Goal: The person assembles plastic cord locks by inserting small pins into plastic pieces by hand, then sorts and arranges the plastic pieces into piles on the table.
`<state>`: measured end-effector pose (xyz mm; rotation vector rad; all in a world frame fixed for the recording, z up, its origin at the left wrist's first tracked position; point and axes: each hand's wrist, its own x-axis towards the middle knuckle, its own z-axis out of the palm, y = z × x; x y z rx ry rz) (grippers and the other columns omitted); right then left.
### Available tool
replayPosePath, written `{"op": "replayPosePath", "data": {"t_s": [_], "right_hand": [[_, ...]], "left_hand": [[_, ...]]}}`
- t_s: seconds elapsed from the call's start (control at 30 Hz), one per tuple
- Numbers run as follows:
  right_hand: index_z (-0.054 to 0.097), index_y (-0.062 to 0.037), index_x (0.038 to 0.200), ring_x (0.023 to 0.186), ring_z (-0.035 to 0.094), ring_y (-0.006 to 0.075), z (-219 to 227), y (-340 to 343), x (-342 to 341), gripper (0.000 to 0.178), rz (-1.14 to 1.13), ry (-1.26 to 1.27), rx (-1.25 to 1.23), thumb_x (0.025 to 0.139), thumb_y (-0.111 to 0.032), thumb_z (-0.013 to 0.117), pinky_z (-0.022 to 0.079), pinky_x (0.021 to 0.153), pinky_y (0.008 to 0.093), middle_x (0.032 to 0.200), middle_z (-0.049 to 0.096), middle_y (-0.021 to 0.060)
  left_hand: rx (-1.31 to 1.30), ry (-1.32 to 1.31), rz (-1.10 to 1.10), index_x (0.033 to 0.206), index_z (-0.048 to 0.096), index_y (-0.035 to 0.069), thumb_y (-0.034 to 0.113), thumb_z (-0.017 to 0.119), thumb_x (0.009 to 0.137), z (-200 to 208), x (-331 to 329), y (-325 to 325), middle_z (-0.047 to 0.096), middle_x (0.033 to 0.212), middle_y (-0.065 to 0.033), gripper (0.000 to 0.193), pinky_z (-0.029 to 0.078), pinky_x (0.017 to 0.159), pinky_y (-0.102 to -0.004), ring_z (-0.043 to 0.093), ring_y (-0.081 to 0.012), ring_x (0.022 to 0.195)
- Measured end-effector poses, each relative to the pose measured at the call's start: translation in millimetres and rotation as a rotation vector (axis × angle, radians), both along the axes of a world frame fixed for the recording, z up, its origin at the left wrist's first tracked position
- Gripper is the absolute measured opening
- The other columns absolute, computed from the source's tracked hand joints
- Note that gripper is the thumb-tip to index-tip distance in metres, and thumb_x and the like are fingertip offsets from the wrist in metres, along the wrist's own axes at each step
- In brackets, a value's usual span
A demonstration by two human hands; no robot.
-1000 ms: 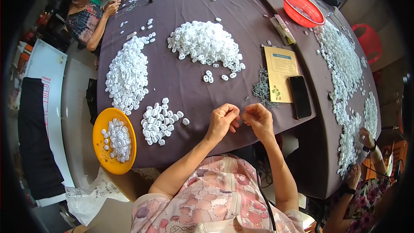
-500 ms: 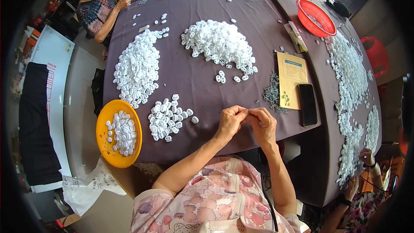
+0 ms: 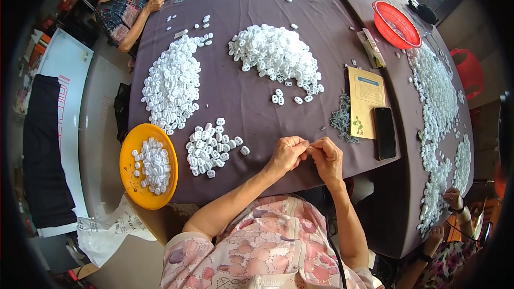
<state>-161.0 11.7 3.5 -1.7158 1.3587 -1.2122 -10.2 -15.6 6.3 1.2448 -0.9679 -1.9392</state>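
— White plastic pieces [image 3: 211, 147] lay in a small loose heap on the desk [image 3: 241, 96], just to the left of the two hands. Was that the finished lot?

— Hard to be sure. The left hand [image 3: 286, 155] and the right hand [image 3: 326, 158] met at the near edge, fingertips pinched together on something tiny; what it was, I could not tell, though it was likely one of those pieces.

— So each grip was closed?

— Both were pressed together at the tips, touching each other. Nothing larger was held.

— How far along did the work look?

— Early to middling, by my judgement. The orange plate [image 3: 128, 174], further left of the hands, carried only a modest scatter of white pieces. Two much bigger white piles remained beyond the hands: one [image 3: 171, 83] up and to the left, another [image 3: 276, 53] straight ahead.

— Anything on the right?

— A small heap of grey parts [image 3: 341, 119] lay just beyond the right hand, beside a yellow card [image 3: 365, 93] and a black phone [image 3: 384, 132]. A red basket [image 3: 395, 24] stood far off.
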Motion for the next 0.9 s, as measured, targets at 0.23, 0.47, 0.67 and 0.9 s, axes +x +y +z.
{"op": "replayPosePath", "data": {"t_s": [0.23, 0.47, 0.67, 0.9], "right_hand": [[0.058, -0.0007, 0.083, 0.060, 0.052, 0.0088, 4.0, -1.5, 8.4, 0.005, -0.096, -0.048, 0.019, 0.083, 0.001, 0.063, 0.042, 0.056, 0.0222, 0.073, 0.055, 0.0035], [0.058, -0.0005, 0.082, 0.061, 0.055, 0.0129, 5.9, -0.2, 7.7, 0.006, -0.129, -0.037, 0.029, 0.081, 0.002, 0.064, 0.043, 0.056, 0.0243, 0.075, 0.057, 0.0062], [0.059, -0.0013, 0.083, 0.060, 0.056, 0.0172, 6.9, -2.4, 7.0, 0.009, -0.134, 0.012, -0.018, 0.078, 0.002, 0.066, 0.043, 0.055, 0.0261, 0.075, 0.058, 0.0081], [0.059, -0.0018, 0.083, 0.060, 0.056, 0.0183, 7.0, -2.7, 6.2, 0.010, -0.145, -0.012, -0.011, 0.078, 0.001, 0.066, 0.043, 0.055, 0.0263, 0.075, 0.058, 0.0081]], "left_hand": [[-0.581, -0.398, 0.104, 0.077, 0.065, 0.002, 0.013, 0.060, 0.085, -9.1, 13.6, -45.5, 0.060, 0.061, 0.0007, 0.014, 0.040, 0.048, -0.0240, 0.051, -0.0040, 0.054], [-1.088, -0.980, 0.157, 0.084, 0.068, 0.007, 0.012, 0.064, 0.080, 2.5, 17.3, -128.3, 0.061, 0.083, -0.0133, 0.008, 0.049, 0.067, -0.0394, 0.062, -0.0313, 0.076], [-1.044, -1.131, 0.006, 0.090, 0.068, 0.008, 0.015, 0.066, 0.080, -9.5, 14.1, -144.3, 0.061, 0.091, -0.0140, 0.012, 0.050, 0.072, -0.0400, 0.062, -0.0324, 0.084], [-0.986, -1.126, -0.073, 0.086, 0.066, 0.010, 0.015, 0.066, 0.079, -5.8, 15.4, -156.7, 0.061, 0.089, -0.0126, 0.009, 0.049, 0.070, -0.0414, 0.062, -0.0320, 0.082]]}}
